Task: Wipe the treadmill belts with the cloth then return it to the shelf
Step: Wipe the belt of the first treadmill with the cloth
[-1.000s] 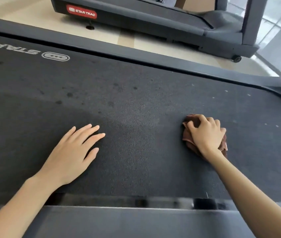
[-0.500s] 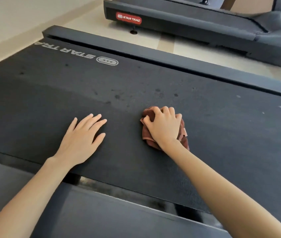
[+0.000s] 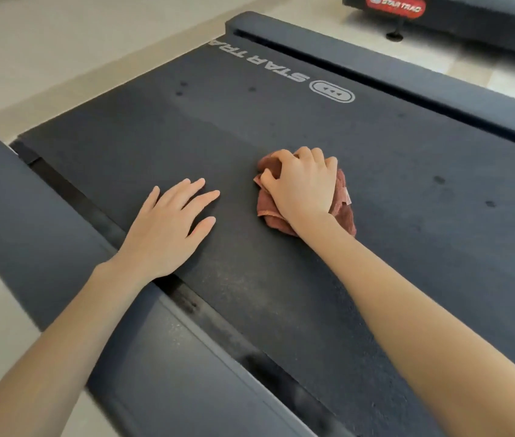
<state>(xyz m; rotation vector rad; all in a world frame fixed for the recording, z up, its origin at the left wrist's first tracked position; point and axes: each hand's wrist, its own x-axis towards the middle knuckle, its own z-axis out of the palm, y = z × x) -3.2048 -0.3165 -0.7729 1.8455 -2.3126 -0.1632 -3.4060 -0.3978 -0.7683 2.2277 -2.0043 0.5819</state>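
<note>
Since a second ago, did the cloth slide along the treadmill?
Yes. The cloth under the right hand slid along the belt toward its end with the STAR TRAC logo, closer to the left hand.

matt rough belt (image 3: 281, 121), soft cloth (image 3: 341, 212)

Rust-brown cloth (image 3: 343, 212), dark grey speckled belt (image 3: 281, 121), red label (image 3: 396, 6)

A dark grey, rough-textured treadmill belt (image 3: 281, 121) with white "STAR TRAC" lettering carries a crumpled reddish-brown cloth (image 3: 341, 212), pressed down under the curled right hand (image 3: 305, 187). Just beside it, the left hand (image 3: 171, 225) lies flat, palm down, near the belt's edge. Dark spots dot the belt.
</note>
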